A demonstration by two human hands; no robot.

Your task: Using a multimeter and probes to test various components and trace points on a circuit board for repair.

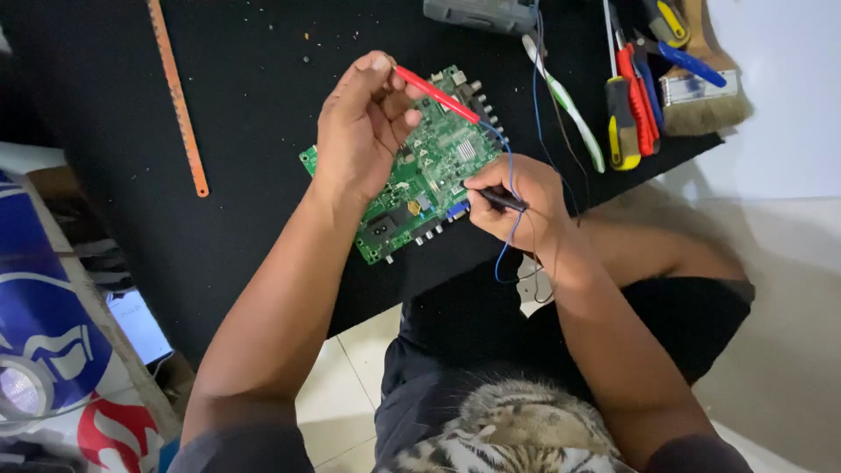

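Left hand (361,131) curled shut around one red probe (435,94), pinched near the thumb, tip slanting down onto the board; right hand (515,200) closed on one black probe (501,200), held pen-fashion, tip at the board's near edge; two hands, two probes, one of each colour; a thin blue wire (508,162) loops from the red probe across the right hand and down past the wrist.

One green circuit board (427,173) lies flat on the black mat (245,105), between the two hands, set at an angle; partly hidden by the left hand; surface crowded with small components, one silver finned square near the middle, a yellow round part and a blue connector toward the near edge, a row of metal jacks along that edge.

Elsewhere on the mat: one orange saw blade (178,96) well to the left; one paintbrush (705,92) at far right; a cluster of screwdrivers (632,96) beside it, count unclear where they overlap.
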